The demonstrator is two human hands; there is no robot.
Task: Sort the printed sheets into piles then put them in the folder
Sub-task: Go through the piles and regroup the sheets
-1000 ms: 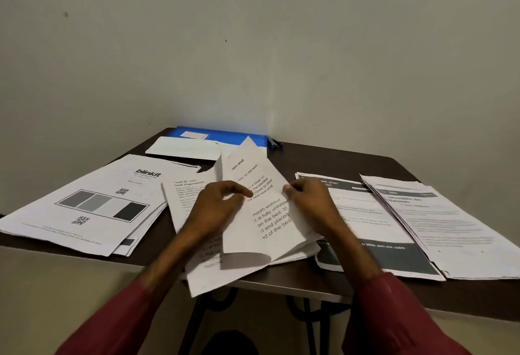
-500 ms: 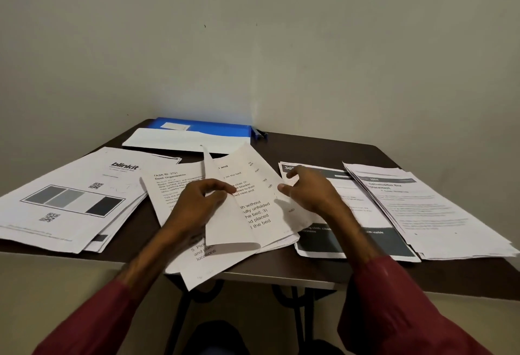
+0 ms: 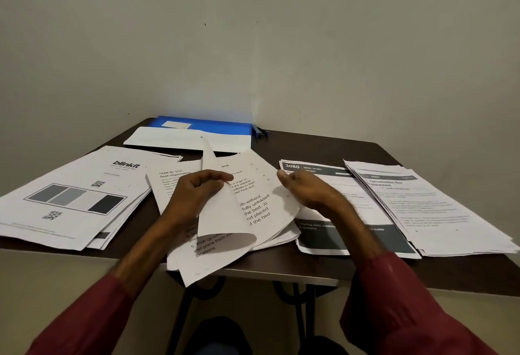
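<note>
Left hand point(image 3: 197, 194) pinches a lifted sheet point(image 3: 218, 214) between thumb and curled fingers, holding it raised off the middle pile point(image 3: 261, 186) so that the page stands up in a point and its lower part curls over in a loop above the pile's near half. Right hand point(image 3: 309, 194) lies over the right edge of the middle pile with its thumb pointing left; its fingers are hidden under the back of the hand, so I cannot tell whether they grip paper or only rest on it. Large print shows on the pile's exposed page, and its near corner hangs past the front edge of the dark table point(image 3: 309, 146). Left of the middle pile, with its edges touching or slightly under it, sits a stack topped by a blinkit sheet point(image 3: 76, 194) with grey bars and QR codes. Just right of the middle pile lies a stack headed 3080 point(image 3: 318, 239) with dark bands, and further right, overlapping that stack, another stack of text pages point(image 3: 436, 208). Behind the middle pile, against the wall, lies the blue folder point(image 3: 213, 125) with a white sheet point(image 3: 180, 138) across its front. Both forearms wear maroon sleeves point(image 3: 399, 307).
</note>
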